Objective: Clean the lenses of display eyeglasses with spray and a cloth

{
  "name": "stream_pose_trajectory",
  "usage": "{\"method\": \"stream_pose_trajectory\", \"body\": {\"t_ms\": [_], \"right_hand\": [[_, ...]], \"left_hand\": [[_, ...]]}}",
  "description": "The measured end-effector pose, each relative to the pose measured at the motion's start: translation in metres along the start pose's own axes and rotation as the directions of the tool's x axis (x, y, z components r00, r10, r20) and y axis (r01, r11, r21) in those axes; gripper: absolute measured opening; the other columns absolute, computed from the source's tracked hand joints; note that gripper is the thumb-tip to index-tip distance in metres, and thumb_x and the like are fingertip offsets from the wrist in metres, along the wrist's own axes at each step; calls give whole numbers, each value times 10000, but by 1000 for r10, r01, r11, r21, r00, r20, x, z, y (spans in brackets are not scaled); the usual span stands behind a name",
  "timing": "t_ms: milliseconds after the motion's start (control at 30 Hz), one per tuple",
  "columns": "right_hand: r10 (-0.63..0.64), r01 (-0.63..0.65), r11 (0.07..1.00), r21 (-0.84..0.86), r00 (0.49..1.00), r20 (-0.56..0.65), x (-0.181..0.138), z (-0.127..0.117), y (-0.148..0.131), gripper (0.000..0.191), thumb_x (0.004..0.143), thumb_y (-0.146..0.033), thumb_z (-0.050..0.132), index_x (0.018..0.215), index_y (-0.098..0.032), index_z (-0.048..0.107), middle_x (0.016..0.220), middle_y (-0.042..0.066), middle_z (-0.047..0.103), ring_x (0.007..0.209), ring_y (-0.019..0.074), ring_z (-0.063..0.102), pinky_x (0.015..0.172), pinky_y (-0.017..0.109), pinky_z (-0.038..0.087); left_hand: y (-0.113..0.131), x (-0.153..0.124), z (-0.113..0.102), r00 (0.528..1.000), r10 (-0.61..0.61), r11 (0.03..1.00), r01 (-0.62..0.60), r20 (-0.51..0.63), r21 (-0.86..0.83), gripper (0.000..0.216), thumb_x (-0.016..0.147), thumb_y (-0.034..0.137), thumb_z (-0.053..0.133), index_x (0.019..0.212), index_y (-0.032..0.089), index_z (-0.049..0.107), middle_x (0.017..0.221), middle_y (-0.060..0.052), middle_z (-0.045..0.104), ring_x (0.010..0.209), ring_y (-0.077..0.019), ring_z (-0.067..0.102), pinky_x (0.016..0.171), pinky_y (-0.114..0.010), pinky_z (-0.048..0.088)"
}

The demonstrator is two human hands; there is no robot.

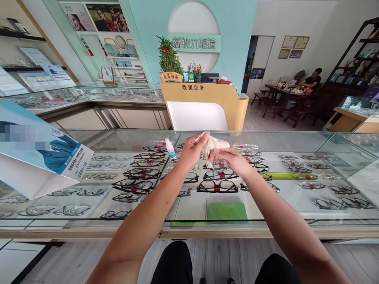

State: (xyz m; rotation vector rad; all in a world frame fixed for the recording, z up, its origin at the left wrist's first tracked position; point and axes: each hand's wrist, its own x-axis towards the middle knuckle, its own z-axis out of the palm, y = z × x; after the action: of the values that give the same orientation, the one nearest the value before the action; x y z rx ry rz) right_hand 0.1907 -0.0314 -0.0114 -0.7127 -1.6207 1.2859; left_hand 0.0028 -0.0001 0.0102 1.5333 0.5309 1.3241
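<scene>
My left hand (192,150) and my right hand (232,159) meet above a glass display counter (296,138). Both are closed on a cream cleaning cloth (215,144) bunched between them. The cloth seems wrapped round something thin, perhaps a pair of glasses, but I cannot make it out. A small white spray bottle (170,148) with a blue label stands on the glass just left of my left hand. Under the glass lie several rows of spectacle frames (217,186).
A tilted blue-and-white sign (44,157) stands on the counter at left. A green cloth (227,211) lies inside the case near me. Beyond are a wooden cashier desk (207,104) with a plant, and a person seated at a dark table (284,94) at right.
</scene>
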Motion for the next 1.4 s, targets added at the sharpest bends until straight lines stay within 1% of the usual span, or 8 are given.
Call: {"method": "stream_pose_trajectory", "body": {"t_ms": [200,433,567,767,933,1067,1200,1400], "right_hand": [[-6,6,999,-31,1000,5,0,-1,-4,560,967,-773,764,852,-233,860,933,50,801,877,229,600,877,384,490],[8,-10,999,-50,1000,-25,0,-1,-1,542,968,-752,764,853,-230,857,921,38,788,847,209,553,843,366,447],[3,-4,1000,-31,1000,-27,1,-1,4,537,965,-745,772,862,-224,854,912,38,765,845,206,549,837,363,447],[-22,27,998,48,995,-96,6,2,12,539,940,-746,796,809,-225,841,893,57,777,855,222,574,841,370,472],[-82,90,995,50,985,-153,8,4,13,528,960,-731,794,783,-236,834,890,45,785,847,218,574,872,367,486],[-78,91,993,75,984,-161,8,5,13,552,936,-764,803,772,-238,826,879,41,778,927,248,650,996,395,511],[-48,63,994,93,986,-158,7,5,11,559,921,-774,813,785,-232,834,896,49,796,948,259,681,994,400,521],[-65,79,994,72,982,-176,8,2,15,547,954,-760,799,817,-237,876,901,51,800,899,249,660,987,403,530]], "left_hand": [[0,1,-3,997,-8,1000,11,76,-27,577,971,765,805,801,225,694,530,14,624,480,-169,607,519,-312,498],[-11,3,-4,997,-17,1000,18,-70,9,577,825,735,954,852,203,734,597,28,628,522,-129,549,530,-285,440],[-12,2,-1,995,-54,998,50,-81,-46,562,770,678,1007,856,199,727,614,34,632,526,-124,545,548,-292,441],[-16,2,6,995,-99,985,95,-18,-142,576,741,591,1043,1016,207,714,581,72,592,503,-126,530,574,-299,474],[-18,-1,13,997,-77,980,73,-13,-184,664,768,576,1050,1189,216,683,616,96,557,534,-108,480,562,-264,447],[-23,-2,13,994,-65,990,54,-83,-128,635,807,683,995,1115,223,685,661,72,578,576,-112,496,544,-249,423],[-29,-2,8,986,-80,993,66,-149,-102,628,826,740,950,1067,215,704,762,36,651,662,-125,572,574,-244,475],[-22,2,5,992,-99,985,87,-78,-148,661,750,637,1042,1169,206,766,826,32,685,655,-101,556,629,-250,478]]}}
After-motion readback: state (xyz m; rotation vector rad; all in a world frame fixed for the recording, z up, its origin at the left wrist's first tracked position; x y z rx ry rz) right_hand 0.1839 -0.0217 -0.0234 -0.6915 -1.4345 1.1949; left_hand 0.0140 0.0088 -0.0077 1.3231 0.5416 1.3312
